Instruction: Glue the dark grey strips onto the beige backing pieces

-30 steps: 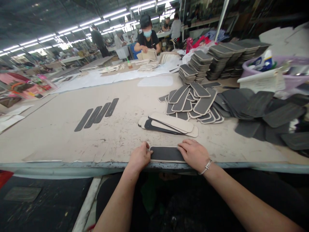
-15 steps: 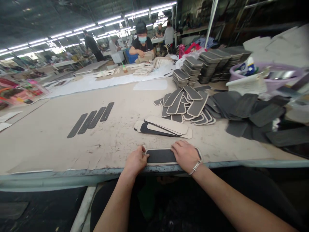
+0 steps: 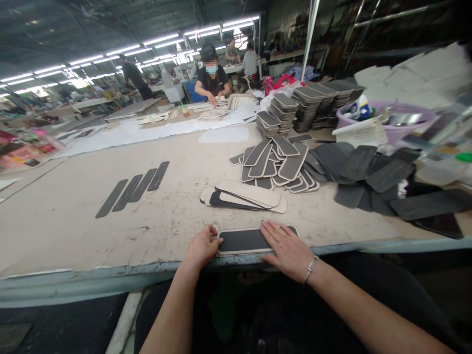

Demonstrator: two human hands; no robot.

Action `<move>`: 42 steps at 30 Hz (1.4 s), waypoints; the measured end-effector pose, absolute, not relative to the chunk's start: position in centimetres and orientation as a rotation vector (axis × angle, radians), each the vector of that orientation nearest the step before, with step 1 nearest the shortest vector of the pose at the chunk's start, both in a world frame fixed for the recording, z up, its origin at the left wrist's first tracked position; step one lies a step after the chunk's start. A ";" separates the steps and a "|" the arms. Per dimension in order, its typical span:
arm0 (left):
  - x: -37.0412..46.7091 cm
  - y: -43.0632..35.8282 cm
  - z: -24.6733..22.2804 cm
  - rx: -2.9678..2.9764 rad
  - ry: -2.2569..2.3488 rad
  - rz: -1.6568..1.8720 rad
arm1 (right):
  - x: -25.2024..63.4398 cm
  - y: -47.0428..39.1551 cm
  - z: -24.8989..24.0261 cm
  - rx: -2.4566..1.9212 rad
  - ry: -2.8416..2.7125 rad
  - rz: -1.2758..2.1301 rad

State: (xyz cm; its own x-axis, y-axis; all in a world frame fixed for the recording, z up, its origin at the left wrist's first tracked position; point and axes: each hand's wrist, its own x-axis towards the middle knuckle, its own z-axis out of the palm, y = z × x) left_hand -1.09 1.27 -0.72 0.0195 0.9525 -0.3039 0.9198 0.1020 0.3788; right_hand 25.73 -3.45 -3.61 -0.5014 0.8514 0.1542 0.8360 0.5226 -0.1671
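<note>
One dark, pale-bordered panel (image 3: pixel 241 242) lies flat along the near edge of the counter (image 3: pixel 177 216). The left hand (image 3: pixel 202 247) is curled, thumb against the panel's left end, though whether it pinches cannot be told; the right hand (image 3: pixel 289 248) lies palm-down over its right part, fingers straight and clenching nothing. Just beyond the panel lie overlapping pale and black strips (image 3: pixel 248 193).

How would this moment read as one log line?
left hand: at left end of dark panel; right hand: fingers over its right part; panel position: along table edge; beyond: overlapping pale strips
</note>
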 end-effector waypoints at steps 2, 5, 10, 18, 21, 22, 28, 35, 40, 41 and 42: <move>-1.3 1.3 -0.8 1.795 1.901 0.111 | 28.0 -3.5 -4.0 -1.523 -2.518 0.030; -1.9 1.4 -0.8 1.691 1.827 0.158 | 29.8 -3.6 -5.1 -1.610 -2.474 -0.052; -1.8 1.0 0.8 1.715 1.915 0.421 | 29.7 -3.7 -6.1 -1.623 -2.448 -0.132; 6.8 -2.8 0.1 2.716 1.244 0.170 | 29.7 -3.7 -6.6 -1.628 -2.457 -0.197; 5.6 -2.7 -0.7 2.675 1.377 0.001 | 29.8 -3.7 -6.5 -1.626 -2.475 -0.182; 4.7 -2.5 -0.8 2.651 1.421 -0.038 | 29.8 -3.6 -6.5 -1.630 -2.479 -0.169; 1.3 -2.2 -1.1 2.580 1.590 -0.094 | 29.7 -3.4 -5.8 -1.691 -2.443 -0.028; 1.3 -2.2 -1.5 2.522 1.539 -0.004 | 29.0 -2.7 -2.9 -1.719 -2.353 0.234; 0.6 -2.1 -1.1 2.460 1.470 0.047 | 28.5 -2.0 -1.4 -1.817 -2.236 0.478; 0.5 -2.1 -1.0 2.441 1.450 0.062 | 28.4 -2.0 -1.2 -1.831 -2.206 0.522; 0.4 -1.9 -0.9 2.418 1.437 0.086 | 28.3 -2.0 -1.1 -1.830 -2.183 0.565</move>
State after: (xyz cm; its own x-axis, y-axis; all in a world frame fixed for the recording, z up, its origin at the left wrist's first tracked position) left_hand 0.37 -1.94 -0.92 0.4908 0.8639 -0.1130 0.8442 -0.4395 0.3069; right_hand 28.29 -2.00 -1.08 -0.1890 0.9798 -0.0650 0.8884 0.1424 -0.4363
